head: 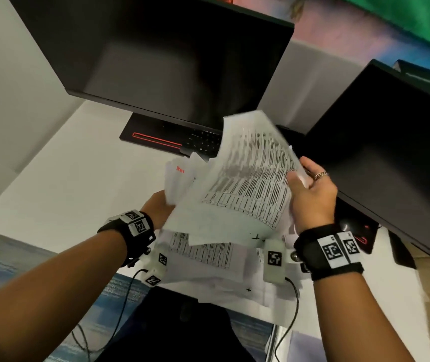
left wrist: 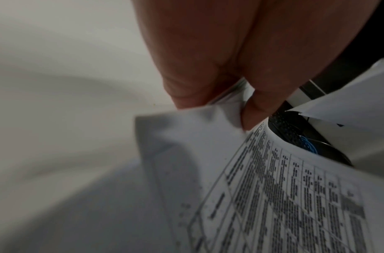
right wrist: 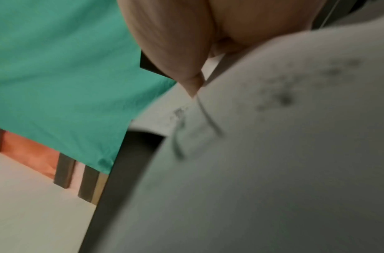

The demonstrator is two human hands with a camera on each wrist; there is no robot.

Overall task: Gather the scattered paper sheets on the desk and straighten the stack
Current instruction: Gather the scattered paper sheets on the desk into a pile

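Observation:
I hold a loose bundle of printed paper sheets (head: 247,184) in the air above the white desk (head: 59,184), with their edges uneven. My left hand (head: 160,207) pinches the bundle's left edge; the left wrist view shows its thumb and a finger closed on the paper sheets (left wrist: 208,137). My right hand (head: 310,189) grips the right edge, thumb on top of the printed table; in the right wrist view the paper sheets (right wrist: 284,137) fill the frame, blurred. More sheets (head: 208,259) lie on the desk under my wrists, some overhanging the front edge.
A dark monitor (head: 161,56) stands straight ahead on a black base (head: 172,137) with a red stripe. A second dark monitor (head: 391,152) stands at the right. A dark mouse (head: 349,226) lies under its edge. Cables (head: 119,307) hang from my wrists past the desk's front edge.

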